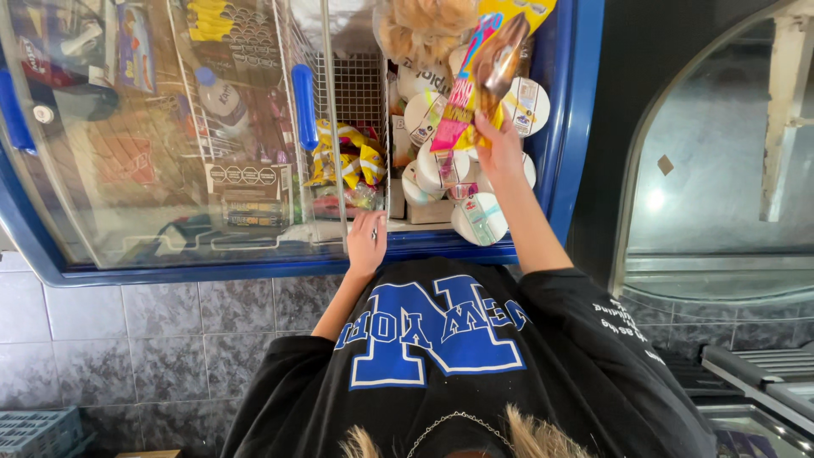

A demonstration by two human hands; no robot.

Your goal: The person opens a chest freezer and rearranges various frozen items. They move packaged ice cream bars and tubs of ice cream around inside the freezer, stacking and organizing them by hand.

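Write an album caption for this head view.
Right hand lifts a wrapped ice cream from an open chest freezer; left hand rests on its edge.

The left hand (366, 240) lies flat with fingers stretched forward, arm bent. The right hand (500, 148) is raised, arm extended, fingers closed in a grip.

Yellow snack packets (343, 161), grey tiled wall (161, 339)

The glass lid (170, 127) covered the left of the freezer (577, 127), so only the right opening let my fingers in. There, round tubs (479, 219) packed the bay almost to the rim, leaving little room between them. A wire basket (356, 93) walled off the yellow packets (343, 157); above these some space stayed open.
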